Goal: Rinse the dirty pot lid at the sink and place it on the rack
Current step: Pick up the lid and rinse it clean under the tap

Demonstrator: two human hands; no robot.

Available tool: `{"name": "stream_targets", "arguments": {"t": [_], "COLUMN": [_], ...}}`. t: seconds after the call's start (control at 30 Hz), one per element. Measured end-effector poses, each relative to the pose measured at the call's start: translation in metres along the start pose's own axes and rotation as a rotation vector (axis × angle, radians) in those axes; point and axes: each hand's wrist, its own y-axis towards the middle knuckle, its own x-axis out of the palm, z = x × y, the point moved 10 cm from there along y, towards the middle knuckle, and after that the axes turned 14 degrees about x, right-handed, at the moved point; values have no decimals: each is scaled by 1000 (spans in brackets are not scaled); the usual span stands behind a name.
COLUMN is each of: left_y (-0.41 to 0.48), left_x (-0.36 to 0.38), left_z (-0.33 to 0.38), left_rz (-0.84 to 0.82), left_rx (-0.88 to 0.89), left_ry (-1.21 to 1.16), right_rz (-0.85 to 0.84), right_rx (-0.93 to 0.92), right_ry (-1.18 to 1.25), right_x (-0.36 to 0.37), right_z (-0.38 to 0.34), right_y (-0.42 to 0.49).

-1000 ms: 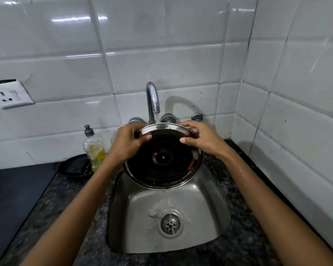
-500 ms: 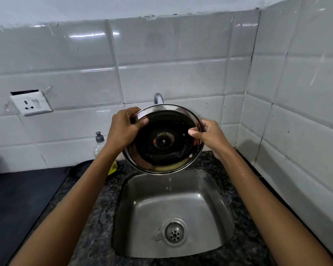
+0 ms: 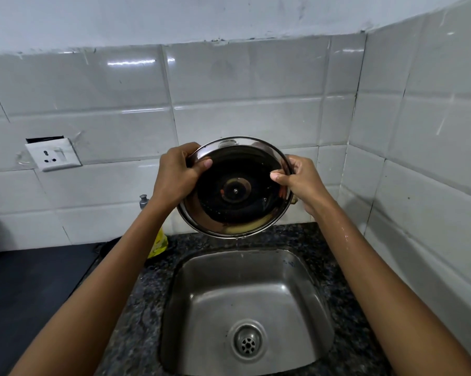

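Observation:
The round pot lid [image 3: 235,202], glass with a steel rim, is held upright above the back of the steel sink [image 3: 245,302], its underside facing me. My left hand [image 3: 176,176] grips the rim on the left and my right hand [image 3: 296,179] grips it on the right. Water drips from the lid's bottom edge into the basin. The lid hides the tap. No rack is in view.
A yellow dish-soap bottle [image 3: 158,241] stands left of the sink behind my left forearm. Dark speckled counter [image 3: 318,240] surrounds the basin, and a black surface [image 3: 25,289] lies to the left. White tiled walls close in at the back and right, with a wall socket [image 3: 54,156].
Both hands have lifted the lid up from under the tap and tilted it upright. The view has tipped upward, showing more wall.

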Motion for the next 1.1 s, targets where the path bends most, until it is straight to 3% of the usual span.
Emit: {"name": "stream_targets", "arguments": {"t": [1.1], "left_y": [-2], "left_x": [2], "left_z": [5], "left_rz": [1], "left_rx": [-30], "left_ry": [22], "right_rz": [7], "right_rx": [14], "right_ry": [7], "right_x": [-6], "right_z": [2], "right_y": [0]}}
